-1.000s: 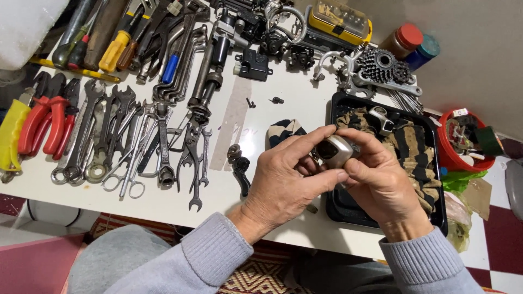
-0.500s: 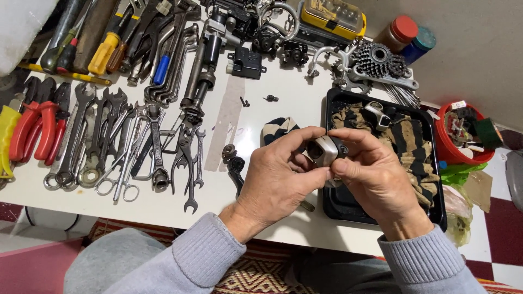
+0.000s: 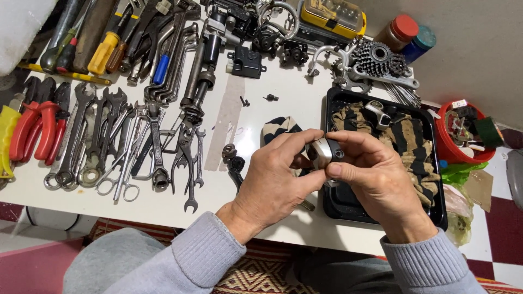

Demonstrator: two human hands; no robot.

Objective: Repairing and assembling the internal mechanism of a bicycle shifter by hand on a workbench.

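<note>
Both hands hold one small silver and black metal part above the white table's front edge. My left hand pinches it from the left with thumb and fingers. My right hand grips it from the right, thumb underneath. Just behind the hands lies a striped cloth, and to the right a black tray holds a striped rag with another silver part on it.
Rows of spanners, red pliers and screwdrivers cover the table's left half. A gear cassette, black bike parts, a yellow case and two jars stand at the back. A red tub sits right.
The view has shifted slightly, and the hands with the metal part sit a little lower. My fingers have changed their hold on it only slightly.
</note>
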